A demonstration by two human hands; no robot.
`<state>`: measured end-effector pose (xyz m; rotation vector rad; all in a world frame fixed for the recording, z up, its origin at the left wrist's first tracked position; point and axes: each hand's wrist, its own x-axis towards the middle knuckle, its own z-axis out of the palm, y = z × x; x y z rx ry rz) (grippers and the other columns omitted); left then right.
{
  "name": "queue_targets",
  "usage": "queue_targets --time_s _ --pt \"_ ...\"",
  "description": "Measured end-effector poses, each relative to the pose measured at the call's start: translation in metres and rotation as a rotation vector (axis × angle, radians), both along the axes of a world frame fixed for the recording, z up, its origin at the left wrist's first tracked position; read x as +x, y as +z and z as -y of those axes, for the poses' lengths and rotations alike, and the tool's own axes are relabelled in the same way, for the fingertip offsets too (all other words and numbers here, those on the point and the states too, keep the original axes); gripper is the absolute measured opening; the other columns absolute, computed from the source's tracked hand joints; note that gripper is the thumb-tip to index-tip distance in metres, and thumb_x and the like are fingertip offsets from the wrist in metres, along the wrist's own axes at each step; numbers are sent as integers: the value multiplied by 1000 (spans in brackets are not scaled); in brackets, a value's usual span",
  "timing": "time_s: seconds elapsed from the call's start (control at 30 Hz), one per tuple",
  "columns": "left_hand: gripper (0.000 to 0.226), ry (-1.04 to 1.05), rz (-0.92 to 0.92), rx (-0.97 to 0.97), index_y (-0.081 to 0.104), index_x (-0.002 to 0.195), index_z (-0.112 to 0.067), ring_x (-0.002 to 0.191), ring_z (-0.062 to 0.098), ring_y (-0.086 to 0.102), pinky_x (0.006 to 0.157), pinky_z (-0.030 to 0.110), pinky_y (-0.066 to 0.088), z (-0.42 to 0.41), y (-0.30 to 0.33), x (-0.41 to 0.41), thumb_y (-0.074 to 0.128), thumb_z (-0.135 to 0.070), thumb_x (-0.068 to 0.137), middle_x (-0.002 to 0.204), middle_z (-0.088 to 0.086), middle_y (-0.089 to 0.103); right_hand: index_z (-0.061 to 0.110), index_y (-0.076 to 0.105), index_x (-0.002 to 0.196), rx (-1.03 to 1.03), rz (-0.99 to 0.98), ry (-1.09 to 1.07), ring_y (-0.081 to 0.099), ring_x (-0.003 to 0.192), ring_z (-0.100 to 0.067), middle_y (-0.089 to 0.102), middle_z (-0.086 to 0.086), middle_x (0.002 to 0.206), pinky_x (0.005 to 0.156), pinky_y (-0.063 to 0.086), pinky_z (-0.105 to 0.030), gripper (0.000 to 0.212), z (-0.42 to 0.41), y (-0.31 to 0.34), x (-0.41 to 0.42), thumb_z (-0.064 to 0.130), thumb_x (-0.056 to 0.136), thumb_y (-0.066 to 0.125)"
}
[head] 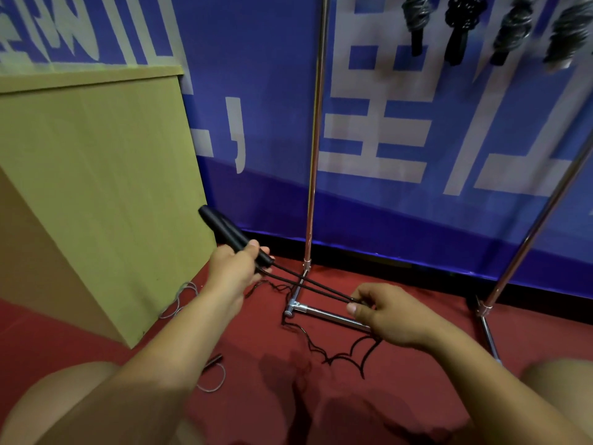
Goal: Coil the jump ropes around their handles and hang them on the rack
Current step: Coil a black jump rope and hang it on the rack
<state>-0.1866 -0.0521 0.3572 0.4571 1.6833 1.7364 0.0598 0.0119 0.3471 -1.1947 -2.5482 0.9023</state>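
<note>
My left hand (236, 268) grips the two black handles (224, 229) of a jump rope, held together and pointing up to the left. Two strands of the black rope (308, 284) run taut from the handles to my right hand (388, 313), which pinches them between thumb and fingers. The slack rope (346, 356) trails in wavy loops on the red floor below my right hand. The chrome rack (316, 130) stands behind, and several coiled black ropes (462, 24) hang from its top at the upper right.
A tan wooden cabinet (96, 187) stands at the left. A grey rope (213, 377) with a dark handle lies on the red carpet near my left forearm, with more grey cord by the cabinet's corner. A blue banner covers the wall.
</note>
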Motion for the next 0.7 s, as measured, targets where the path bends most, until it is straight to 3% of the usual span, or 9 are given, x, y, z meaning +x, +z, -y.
queue_targets --time_s 0.07,0.23,0.37,0.43,0.53,0.63,0.7 --pt "12 28 47 26 56 108 -1 79 21 71 57 31 59 1 3 -6 54 -11 102 94 10 72 26 62 85 42 9 -25 56 73 -9 65 7 80 72 47 -28 13 -3 -1 4 34 95 60" --pt "9 81 242 91 54 97 -6 80 24 69 69 40 58 5 19 -9 48 -5 103 93 11 68 32 55 88 112 86 -96 61 87 -15 64 11 91 82 52 -38 13 -9 -7 12 42 96 54" --pt "14 177 208 127 52 90 -10 73 21 67 61 33 55 1 29 -20 47 -7 104 90 8 66 28 60 98 246 149 -179 56 99 -20 61 7 99 85 48 -38 17 -14 -5 18 43 98 50" --pt "17 164 73 89 52 88 -10 65 19 64 55 30 50 0 31 -20 47 -11 104 85 8 63 22 61 89 116 -62 -247 58 86 -17 65 2 88 80 46 -33 20 -15 -1 22 37 99 53" --pt "15 -37 -271 -25 54 92 -6 53 15 61 51 27 49 2 24 -3 49 -16 104 77 9 59 9 54 76 -256 -485 -275 57 68 -20 62 -7 69 76 48 -36 30 -9 10 25 23 102 51" --pt "12 -335 -419 -85 57 93 -10 55 18 62 54 29 51 10 17 21 50 -10 102 69 7 56 15 43 72 -518 -764 -276 37 50 -16 39 -1 57 57 38 -32 30 -4 22 31 14 102 48" --pt "13 -541 -459 -164 62 99 -8 53 13 63 52 25 49 18 17 35 50 -4 99 66 6 58 18 44 68 -657 -871 -331 24 47 -11 29 3 57 48 28 -26 31 -6 31 36 13 98 50"
